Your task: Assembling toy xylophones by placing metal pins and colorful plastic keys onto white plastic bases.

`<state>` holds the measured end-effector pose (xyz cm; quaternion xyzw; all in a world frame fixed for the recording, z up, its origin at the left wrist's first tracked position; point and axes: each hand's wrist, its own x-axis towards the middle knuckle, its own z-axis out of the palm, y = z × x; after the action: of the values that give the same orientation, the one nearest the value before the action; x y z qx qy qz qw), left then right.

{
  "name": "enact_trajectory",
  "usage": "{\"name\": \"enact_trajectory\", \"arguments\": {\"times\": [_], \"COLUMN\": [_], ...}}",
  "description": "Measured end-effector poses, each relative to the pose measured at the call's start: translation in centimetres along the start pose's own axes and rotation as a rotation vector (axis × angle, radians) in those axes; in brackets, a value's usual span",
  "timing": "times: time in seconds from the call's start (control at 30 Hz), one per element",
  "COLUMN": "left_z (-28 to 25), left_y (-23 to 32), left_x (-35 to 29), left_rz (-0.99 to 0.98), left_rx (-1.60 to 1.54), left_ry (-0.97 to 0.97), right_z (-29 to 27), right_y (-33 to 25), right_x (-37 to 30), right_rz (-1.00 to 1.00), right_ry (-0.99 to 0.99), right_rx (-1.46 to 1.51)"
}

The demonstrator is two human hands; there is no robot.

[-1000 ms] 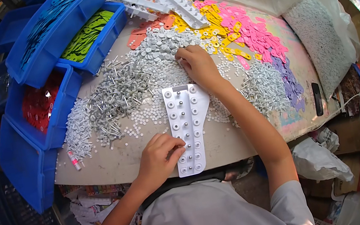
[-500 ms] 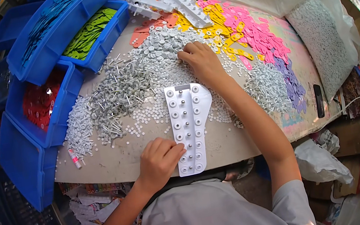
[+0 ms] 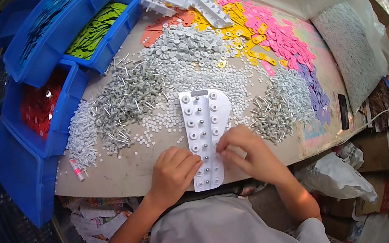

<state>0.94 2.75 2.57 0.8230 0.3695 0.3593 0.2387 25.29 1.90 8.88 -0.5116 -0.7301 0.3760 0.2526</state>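
Note:
A long white plastic holder point(image 3: 216, 174) lies on the table in front of me, one end toward my body. Round white caps with holes point(image 3: 190, 123) line both its sides, and metal pins stand along its middle groove. My left hand point(image 3: 174, 171) is closed at the holder's left edge, its fingertips on the rim near a lower cap. At the right row, my right hand point(image 3: 251, 155) holds thumb and forefinger close together over the holder's edge. Anything small between those fingertips is hidden.
Beyond the holder spread heaps of white caps point(image 3: 184, 46), metal pins point(image 3: 130, 91) and small white pieces point(image 3: 82, 132). Yellow tabs point(image 3: 237, 19) and pink tabs point(image 3: 278, 38) lie farther back. Blue bins point(image 3: 45, 120) stand at the left, a phone point(image 3: 343, 112) at the right edge.
My right hand has come back from the heap of white caps to the right side of the holder. My left hand stays at the left edge.

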Motion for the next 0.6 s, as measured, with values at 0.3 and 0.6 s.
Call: {"name": "enact_trajectory", "arguments": {"times": [0.3, 0.6], "left_z": [-0.4, -1.5], "left_y": [0.0, -1.0], "left_x": [0.5, 1.8], "left_rz": [-0.003, -0.027], "left_rx": [-0.031, -0.129], "left_ry": [-0.017, -0.127], "right_z": [4.6, 7.2], "right_y": [1.0, 2.4], "right_x": [-2.3, -3.1], "right_rz": [0.154, -0.111], "right_ry": [0.22, 0.414], "right_rx": [0.088, -0.235]}}
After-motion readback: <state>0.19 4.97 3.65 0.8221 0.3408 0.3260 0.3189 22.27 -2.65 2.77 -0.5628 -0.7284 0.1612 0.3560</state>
